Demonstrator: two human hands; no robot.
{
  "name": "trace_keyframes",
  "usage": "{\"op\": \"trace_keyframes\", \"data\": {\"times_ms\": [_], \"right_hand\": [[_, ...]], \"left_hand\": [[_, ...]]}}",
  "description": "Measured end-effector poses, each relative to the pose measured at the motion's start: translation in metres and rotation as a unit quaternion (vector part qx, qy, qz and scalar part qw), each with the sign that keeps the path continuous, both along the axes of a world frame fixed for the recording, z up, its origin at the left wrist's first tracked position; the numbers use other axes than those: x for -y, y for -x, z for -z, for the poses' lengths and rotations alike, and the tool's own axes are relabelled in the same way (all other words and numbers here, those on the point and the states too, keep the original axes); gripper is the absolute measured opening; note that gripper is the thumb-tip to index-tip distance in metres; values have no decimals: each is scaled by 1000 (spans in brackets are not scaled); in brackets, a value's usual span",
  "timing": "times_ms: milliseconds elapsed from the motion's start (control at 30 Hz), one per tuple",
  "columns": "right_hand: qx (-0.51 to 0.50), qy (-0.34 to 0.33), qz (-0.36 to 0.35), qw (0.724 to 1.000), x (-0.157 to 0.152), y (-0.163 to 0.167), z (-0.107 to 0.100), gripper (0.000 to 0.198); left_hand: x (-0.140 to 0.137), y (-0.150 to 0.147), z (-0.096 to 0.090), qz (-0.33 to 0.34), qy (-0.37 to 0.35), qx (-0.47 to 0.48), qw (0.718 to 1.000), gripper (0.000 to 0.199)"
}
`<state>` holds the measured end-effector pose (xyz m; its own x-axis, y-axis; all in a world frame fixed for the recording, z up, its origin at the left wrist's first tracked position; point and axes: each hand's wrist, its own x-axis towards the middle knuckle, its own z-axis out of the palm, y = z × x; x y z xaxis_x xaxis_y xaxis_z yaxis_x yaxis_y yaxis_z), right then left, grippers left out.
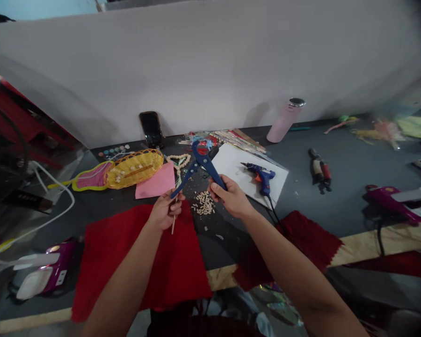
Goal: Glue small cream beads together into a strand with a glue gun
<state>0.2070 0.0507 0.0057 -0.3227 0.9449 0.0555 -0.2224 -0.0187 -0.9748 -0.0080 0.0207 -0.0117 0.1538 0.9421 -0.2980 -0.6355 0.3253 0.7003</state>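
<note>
Matte grey table (298,164) w/ fuzzy red cloth (119,248); L hand (166,210) closed round thin wood stick (173,225) + one blue cutter (207,164) handle, R hand (230,196) clamped on other; cutter btwn hands, nr stubby pale bits (204,204).

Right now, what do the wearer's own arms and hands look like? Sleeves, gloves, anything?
Left hand and right hand: bare, no gloves. Left arm and right arm: no sleeve visible up to the frame edge. No watch, bracelet or marking visible. Too small to rule out a ring.
</note>
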Motion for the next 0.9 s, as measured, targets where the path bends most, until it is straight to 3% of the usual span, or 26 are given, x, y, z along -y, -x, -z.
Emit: {"op": "trace_keyframes", "data": {"times_ms": [267,500,600,733,900], "right_hand": [[5,15,-42,999,-2,-8,-1,25],[66,-19,-54,996,9,-8,-16,27],[28,-11,-63,998,17,-1,-21,28],[-55,15,-55,997,22,10,-18,31],[-60,42,-85,994,19,8,-11,54]], "left_hand": [[0,0,-8,-38,-11,-14,999,16],[9,-13,-18,-129,-61,-177,974,19],[16,-27,-21,-153,-75,-228,959,18],[24,-47,-25,-137,-119,-309,934,16],[28,-61,-24,-96,-138,-364,916,15]]}}
